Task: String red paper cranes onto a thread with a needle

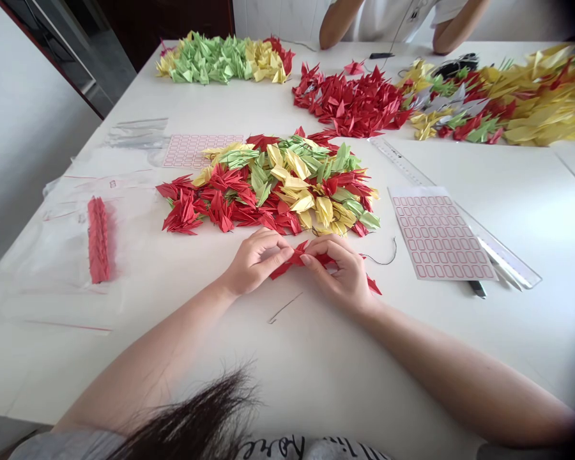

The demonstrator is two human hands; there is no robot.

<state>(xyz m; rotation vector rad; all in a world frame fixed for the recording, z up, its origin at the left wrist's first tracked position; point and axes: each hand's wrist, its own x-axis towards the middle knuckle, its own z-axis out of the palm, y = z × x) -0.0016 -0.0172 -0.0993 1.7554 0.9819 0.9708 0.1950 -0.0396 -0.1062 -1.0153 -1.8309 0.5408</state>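
Observation:
My left hand (259,260) and my right hand (338,271) meet over the white table, their fingertips pinching red folded paper cranes (298,253) between them. More red paper sticks out under and to the right of my right hand. From there a dark thread (388,260) curls out onto the table. A thin needle-like piece (285,308) lies just in front of my hands. Right behind them spreads a heap of red, yellow and green folded paper cranes (287,185). The fingers partly hide the paper they hold.
Clear plastic bags (52,255) lie at left, with a red strand of cranes (98,239). Label sheets (443,236) and rulers (512,255) rest at right. Red cranes (354,99), a green-yellow pile (215,59) and yellow ones (546,96) lie farther back. Another person's arms (338,25) rest across the table.

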